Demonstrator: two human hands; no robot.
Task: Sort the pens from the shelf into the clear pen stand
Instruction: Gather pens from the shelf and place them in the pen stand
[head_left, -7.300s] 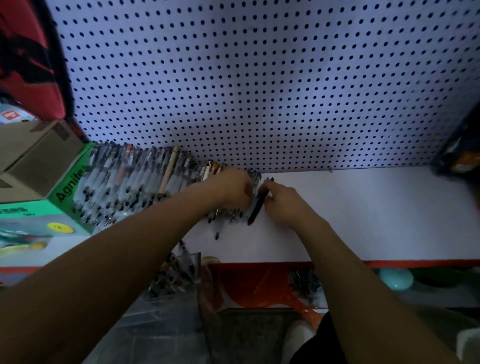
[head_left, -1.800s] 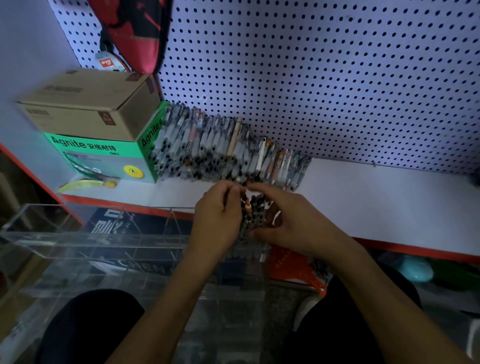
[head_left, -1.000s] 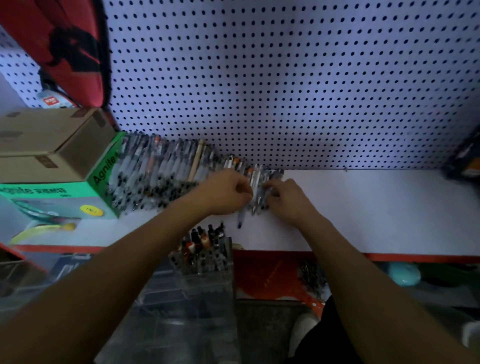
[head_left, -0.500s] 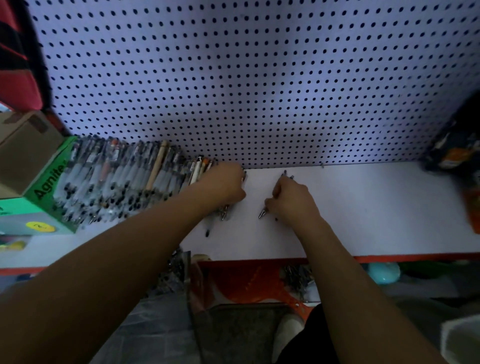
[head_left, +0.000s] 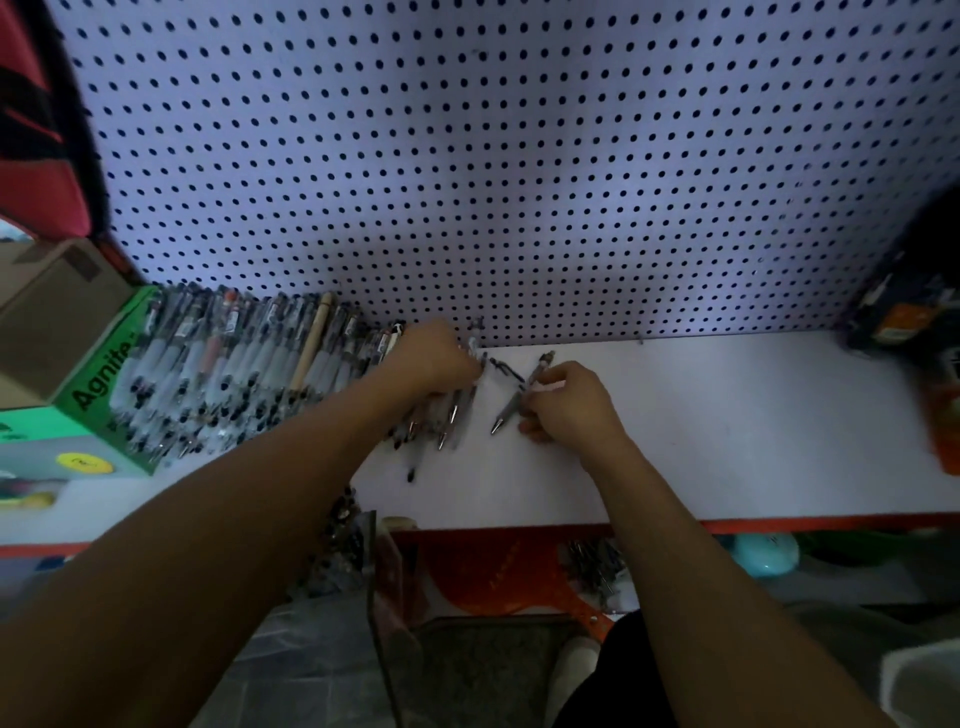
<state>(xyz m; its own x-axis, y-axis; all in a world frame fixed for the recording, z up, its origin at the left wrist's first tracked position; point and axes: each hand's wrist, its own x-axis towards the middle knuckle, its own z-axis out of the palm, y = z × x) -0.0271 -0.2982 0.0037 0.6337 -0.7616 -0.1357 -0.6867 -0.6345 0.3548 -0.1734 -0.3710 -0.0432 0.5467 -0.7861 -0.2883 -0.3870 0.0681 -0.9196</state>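
Observation:
A long row of pens lies on the white shelf against the pegboard. My left hand grips several pens at the row's right end, their tips pointing toward me. My right hand pinches a single grey pen, lifted slantwise just off the shelf. One loose pen lies nearer the shelf's front. The clear pen stand shows only as an edge below the shelf, mostly hidden by my left forearm.
A green Agnite box with a brown carton on top stands at the row's left end. A dark package sits at the shelf's far right. The shelf has a red front edge; orange and teal items lie below.
My right hand has lifted its single pen clear of the row and tilted it. My left hand stays at the row's right end, gripping a cluster of pens.

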